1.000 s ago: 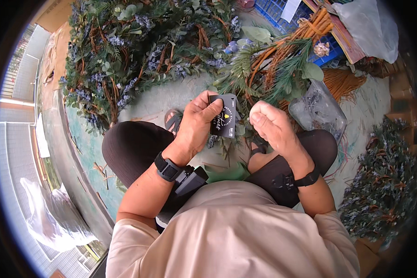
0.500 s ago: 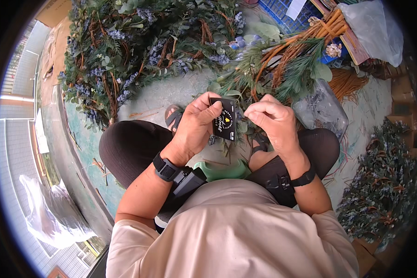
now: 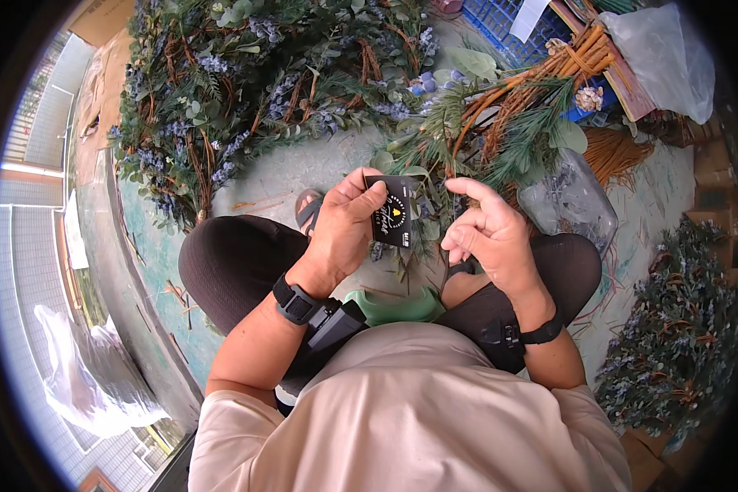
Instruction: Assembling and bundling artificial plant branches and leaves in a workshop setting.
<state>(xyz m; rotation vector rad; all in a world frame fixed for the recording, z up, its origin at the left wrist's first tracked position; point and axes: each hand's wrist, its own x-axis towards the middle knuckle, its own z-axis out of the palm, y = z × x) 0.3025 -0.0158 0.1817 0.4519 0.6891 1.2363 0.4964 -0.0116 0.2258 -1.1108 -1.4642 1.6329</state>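
Note:
My left hand [image 3: 346, 215] pinches a black hang tag [image 3: 392, 215] between thumb and fingers, its printed face turned up toward me. To the right of the tag, my right hand [image 3: 492, 234] has its index finger stretched out. The thumb meets the curled fingers there; anything thin between them is too small to make out. Below and beyond both hands are sprigs of greenery [image 3: 422, 201], partly hidden by the tag.
Leafy garlands with blue berries [image 3: 246, 90] are heaped at the far left. A tied bundle of brown-stemmed pine sprays [image 3: 541, 90] lies at far right, near a blue crate [image 3: 488, 20] and clear plastic bag [image 3: 570, 201]. More greenery [image 3: 672, 328] is piled at right. I sit over a green stool [image 3: 394, 306].
My right hand has lowered slightly, and its index finger has lifted and straightened away from the thumb. My left hand keeps the hang tag in nearly the same place.

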